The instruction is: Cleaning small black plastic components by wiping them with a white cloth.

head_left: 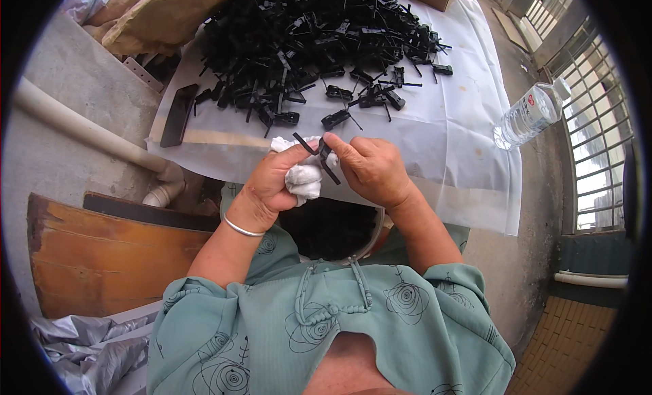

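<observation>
Hands at work: your left hand [268, 184] clutches a crumpled white cloth [303, 177]; your right hand [370, 167] pinches a thin black plastic clip [322, 154] shut.

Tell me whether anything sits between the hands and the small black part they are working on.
Only the white cloth. The left hand grips it bunched against the black part, so cloth lies between that palm and the part. The right hand pinches the part directly with bare fingertips; nothing visible intervenes there.
</observation>
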A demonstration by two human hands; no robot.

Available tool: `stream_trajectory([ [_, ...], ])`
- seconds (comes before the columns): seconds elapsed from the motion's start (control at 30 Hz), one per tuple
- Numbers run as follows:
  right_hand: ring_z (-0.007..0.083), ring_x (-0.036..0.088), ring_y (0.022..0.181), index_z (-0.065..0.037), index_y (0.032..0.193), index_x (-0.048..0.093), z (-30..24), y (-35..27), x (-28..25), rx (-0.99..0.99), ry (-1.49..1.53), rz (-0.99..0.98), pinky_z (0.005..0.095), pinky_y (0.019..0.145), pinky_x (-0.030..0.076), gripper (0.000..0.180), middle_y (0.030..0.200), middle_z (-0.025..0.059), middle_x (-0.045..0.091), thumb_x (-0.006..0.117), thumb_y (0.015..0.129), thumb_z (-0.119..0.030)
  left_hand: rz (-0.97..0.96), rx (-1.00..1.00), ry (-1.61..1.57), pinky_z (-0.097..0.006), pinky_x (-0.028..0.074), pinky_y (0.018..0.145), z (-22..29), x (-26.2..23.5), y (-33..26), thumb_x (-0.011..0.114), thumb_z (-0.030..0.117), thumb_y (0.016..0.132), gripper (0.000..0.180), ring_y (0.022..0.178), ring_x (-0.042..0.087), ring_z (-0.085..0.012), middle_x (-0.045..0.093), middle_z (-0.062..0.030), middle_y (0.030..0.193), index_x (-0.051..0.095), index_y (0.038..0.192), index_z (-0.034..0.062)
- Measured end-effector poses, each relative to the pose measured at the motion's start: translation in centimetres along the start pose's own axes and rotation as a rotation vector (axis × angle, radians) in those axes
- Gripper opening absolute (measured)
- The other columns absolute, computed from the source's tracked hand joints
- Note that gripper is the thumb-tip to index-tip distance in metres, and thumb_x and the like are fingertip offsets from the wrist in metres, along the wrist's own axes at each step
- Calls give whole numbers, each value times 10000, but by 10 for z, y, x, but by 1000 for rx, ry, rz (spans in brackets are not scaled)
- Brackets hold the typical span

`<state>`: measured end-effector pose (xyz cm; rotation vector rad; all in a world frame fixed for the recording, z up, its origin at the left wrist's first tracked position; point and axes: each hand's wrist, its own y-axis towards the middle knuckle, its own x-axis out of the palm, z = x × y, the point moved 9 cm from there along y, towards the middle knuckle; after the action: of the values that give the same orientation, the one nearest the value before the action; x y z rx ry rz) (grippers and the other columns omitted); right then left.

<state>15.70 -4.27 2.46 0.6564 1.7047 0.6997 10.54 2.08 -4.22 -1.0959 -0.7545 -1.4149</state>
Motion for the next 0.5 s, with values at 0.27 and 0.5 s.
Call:
stream_trajectory([
  [0.27,118,366,471,-33,822,560,5,1,-2,330,485,115,237,444,328,156,612,31,490,687,737,-61,481,477,933,-176,442,508,28,0,-16,489,40,893,262,633,547,-71,593,-50,875,437,1146,-1],
  [0.5,89,369,537,-3,722,497,30,-8,17,700,786,-82,250,492,350,218,562,19,424,566,874,-142,426,510,1029,-208,461,551,26,22,-19,509,12,847,279,674,550,-62,564,-45,865,465,1120,-17],
])
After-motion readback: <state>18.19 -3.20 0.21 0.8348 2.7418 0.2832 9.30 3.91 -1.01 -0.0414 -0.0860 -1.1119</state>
